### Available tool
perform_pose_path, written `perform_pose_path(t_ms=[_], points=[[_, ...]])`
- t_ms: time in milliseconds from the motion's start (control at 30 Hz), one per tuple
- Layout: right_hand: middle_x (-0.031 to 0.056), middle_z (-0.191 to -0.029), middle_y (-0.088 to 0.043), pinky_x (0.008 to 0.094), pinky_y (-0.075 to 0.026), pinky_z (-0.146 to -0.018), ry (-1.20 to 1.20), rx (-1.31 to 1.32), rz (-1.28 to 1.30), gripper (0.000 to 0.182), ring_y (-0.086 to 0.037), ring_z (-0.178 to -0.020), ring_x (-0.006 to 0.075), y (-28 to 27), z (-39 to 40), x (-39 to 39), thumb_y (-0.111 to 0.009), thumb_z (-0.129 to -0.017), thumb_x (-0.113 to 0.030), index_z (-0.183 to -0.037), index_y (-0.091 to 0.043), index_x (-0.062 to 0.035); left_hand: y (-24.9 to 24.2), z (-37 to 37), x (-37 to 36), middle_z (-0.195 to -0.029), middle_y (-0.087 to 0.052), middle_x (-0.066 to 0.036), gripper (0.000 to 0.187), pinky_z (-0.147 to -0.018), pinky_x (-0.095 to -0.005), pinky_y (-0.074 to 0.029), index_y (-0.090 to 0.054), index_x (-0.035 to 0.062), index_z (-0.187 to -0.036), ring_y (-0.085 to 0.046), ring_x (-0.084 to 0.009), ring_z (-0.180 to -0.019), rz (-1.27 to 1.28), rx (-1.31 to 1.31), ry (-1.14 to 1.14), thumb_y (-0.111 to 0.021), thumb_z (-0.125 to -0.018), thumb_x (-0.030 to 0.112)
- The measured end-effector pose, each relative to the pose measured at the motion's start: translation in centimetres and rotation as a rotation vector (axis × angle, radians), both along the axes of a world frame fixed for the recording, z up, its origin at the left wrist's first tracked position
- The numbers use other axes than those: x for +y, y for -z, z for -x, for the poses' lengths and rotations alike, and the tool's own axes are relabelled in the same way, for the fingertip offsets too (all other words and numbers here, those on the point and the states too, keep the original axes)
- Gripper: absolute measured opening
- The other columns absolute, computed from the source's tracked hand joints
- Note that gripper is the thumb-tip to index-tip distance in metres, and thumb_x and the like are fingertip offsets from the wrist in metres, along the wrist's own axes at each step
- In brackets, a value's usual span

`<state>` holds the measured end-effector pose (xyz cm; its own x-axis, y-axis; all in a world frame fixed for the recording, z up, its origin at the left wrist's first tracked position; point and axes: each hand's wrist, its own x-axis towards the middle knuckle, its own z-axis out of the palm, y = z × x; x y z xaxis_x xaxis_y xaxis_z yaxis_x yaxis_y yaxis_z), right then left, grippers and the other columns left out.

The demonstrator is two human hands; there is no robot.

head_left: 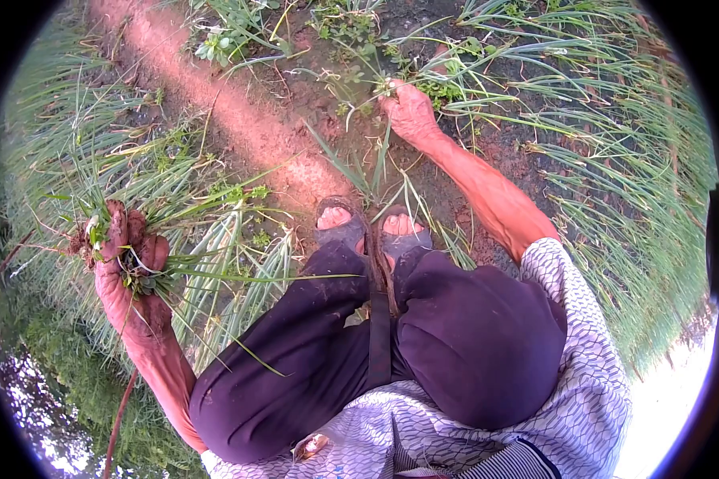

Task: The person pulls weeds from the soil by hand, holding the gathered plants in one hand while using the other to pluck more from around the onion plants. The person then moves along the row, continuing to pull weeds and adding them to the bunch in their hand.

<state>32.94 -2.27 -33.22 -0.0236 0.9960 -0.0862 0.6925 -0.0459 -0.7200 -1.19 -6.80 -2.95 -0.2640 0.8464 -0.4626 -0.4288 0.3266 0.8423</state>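
Head view, looking down over bent knees in dark trousers point(455, 335) and two sandalled feet point(371, 227) planted on reddish-brown soil point(256, 128).

Left hand point(128, 271) out to the side, arm bent, forearm rising from the lower edge, fist turned upward. Fingers point(148, 251) curled tight round a bunch of pulled weeds point(136, 247): thin wiry stems, small green leaves, earthy roots clumped near the top of the fist, long narrow blades trailing away toward the knees. Skin smeared with dirt.

Right hand point(411, 112) stretched forward, arm nearly straight, wrist bent down to the ground. Fingers hidden under the knuckles, apparently closed on a low leafy weed point(387, 84) rooted in the soil at the fingertips; how firm the hold is, cannot tell.

Round both sets of fingers, rows of slender, tubular, grey-green onion-like leaves point(615, 160), arching and limp, thickest beyond the right hand and beneath the left. Patterned pale sleeve point(583, 319) on the right upper arm.
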Motion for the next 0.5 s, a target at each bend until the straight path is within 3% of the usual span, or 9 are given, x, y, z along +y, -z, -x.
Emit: perform_pose_path(t_ms=[67,167,233,300,400,500], points=[[0.0186,-0.086,-0.06,0.0395,-0.048,-0.075,-0.006,0.121,0.074,0.031,-0.058,-0.083,0.0357,-0.6,-0.1,0.6,-0.056,-0.073,-0.013,-0.102,-0.056,-0.0012,-0.2,0.0,0.1,-0.097,-0.063,-0.014,0.034,-0.048,-0.021,-0.031,-0.054,-0.0015,-0.115,-0.042,-0.0085,-0.051,0.011,0.012,0.008,-0.056,-0.086,0.015],[0.0168,-0.087,-0.059,0.0387,-0.048,-0.077,-0.347,0.023,0.022,0.033,-0.059,-0.083,0.0334,-2.2,-0.7,0.7,-0.057,-0.072,-0.014,-0.103,-0.057,-0.0038,-0.2,0.1,-0.1,-0.097,-0.063,-0.014,0.033,-0.048,-0.0205,-0.031,-0.055,-0.0014,-0.115,-0.042,-0.0084,-0.05,0.007,0.034,-0.003,-0.056,-0.086,0.015],[0.0141,-0.089,-0.057,0.0398,-0.048,-0.075,-0.406,-0.042,0.001,0.031,-0.058,-0.083,0.0318,-2.1,-0.2,-0.2,-0.058,-0.069,-0.014,-0.1,-0.06,-0.0073,0.0,-0.1,0.1,-0.097,-0.063,-0.015,0.033,-0.048,-0.0204,-0.031,-0.055,-0.0015,-0.115,-0.042,-0.0084,-0.051,0.004,0.036,0.011,-0.056,-0.086,0.015],[0.0154,-0.074,-0.049,0.044,-0.047,-0.066,-0.39,-0.044,-0.089,0.022,-0.056,-0.075,0.0325,-1.3,0.6,-0.8,-0.056,-0.069,-0.01,-0.091,-0.058,-0.0102,0.0,0.0,0.2,-0.097,-0.063,-0.015,0.034,-0.048,-0.0205,-0.031,-0.055,-0.0017,-0.114,-0.042,-0.0086,-0.051,0.006,0.04,0.036,-0.057,-0.085,0.015],[0.0157,-0.074,-0.049,0.043,-0.047,-0.065,-0.302,-0.039,-0.156,0.02,-0.056,-0.073,0.0346,-0.2,1.8,-0.9,-0.055,-0.068,-0.006,-0.088,-0.055,-0.0083,-0.4,-1.1,0.4,-0.08,-0.052,-0.003,0.037,-0.046,-0.0216,-0.026,-0.052,-0.0001,-0.114,-0.035,-0.0077,-0.053,0.031,0.057,-0.004,-0.061,-0.082,0.017],[0.017,-0.079,-0.053,0.0426,-0.046,-0.069,-0.286,-0.019,-0.147,0.029,-0.055,-0.076,0.0362,0.1,1.1,-0.8,-0.056,-0.068,-0.005,-0.097,-0.054,-0.0049,-0.2,-0.8,0.4,-0.08,-0.05,-0.002,0.037,-0.047,-0.0216,-0.026,-0.051,-0.0007,-0.114,-0.034,-0.0078,-0.053,0.006,0.024,0.056,-0.062,-0.082,0.017]])
